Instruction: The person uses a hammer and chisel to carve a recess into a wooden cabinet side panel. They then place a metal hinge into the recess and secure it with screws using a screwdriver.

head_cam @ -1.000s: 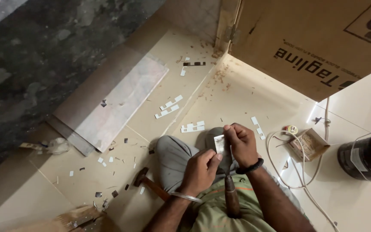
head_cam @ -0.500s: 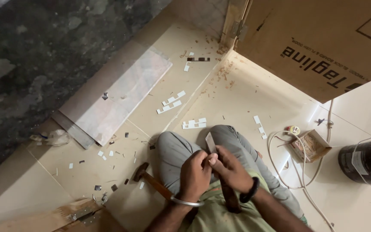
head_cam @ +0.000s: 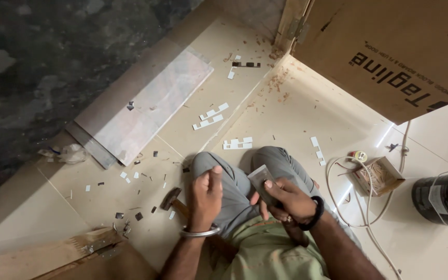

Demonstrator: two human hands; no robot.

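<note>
Grey tile piece (head_cam: 261,179) sits pinched in right hand (head_cam: 286,199) grip; left hand (head_cam: 206,197) just beside, loosely curled, holding nothing.

Lots cut off or tucked away here

The hammer (head_cam: 175,201) handle disappears behind the left hand (head_cam: 205,197), the black bucket (head_cam: 443,199) runs off the right edge, and the right hand (head_cam: 286,199) covers half of the small grey plate (head_cam: 260,179). Floor scraps too tiny to identify.
</note>
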